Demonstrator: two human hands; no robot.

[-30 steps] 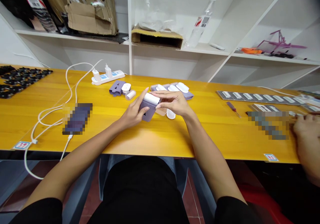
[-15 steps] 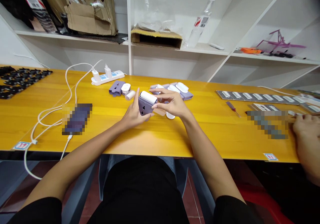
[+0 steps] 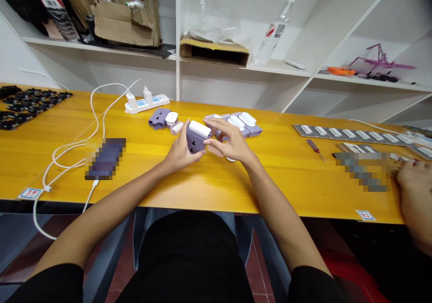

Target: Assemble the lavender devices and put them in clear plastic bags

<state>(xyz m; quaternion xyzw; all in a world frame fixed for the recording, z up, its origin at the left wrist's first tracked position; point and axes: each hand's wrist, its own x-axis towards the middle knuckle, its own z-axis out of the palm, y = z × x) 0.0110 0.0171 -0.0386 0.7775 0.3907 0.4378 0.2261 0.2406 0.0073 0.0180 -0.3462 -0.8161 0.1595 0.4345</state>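
Note:
My left hand is closed around a purple plastic case with dark cut-outs in its face. A white rounded cylinder sits along the top of the case. My right hand curls at the right end of the case, thumb and fingertips against its edge and the cylinder's end. Just behind lie another purple case, a round white piece and a small pale cylinder. Beyond my right hand are flat purple cases topped with white oval pieces.
A power strip with white cables stands at the back left, near a blurred phone. To the right are a screwdriver, a long strip of white parts and another person's hand. Shelves rise behind the table.
My right hand's fingers have shifted slightly and curve more around the end of the case. The left hand keeps its hold. The whole view has moved a little.

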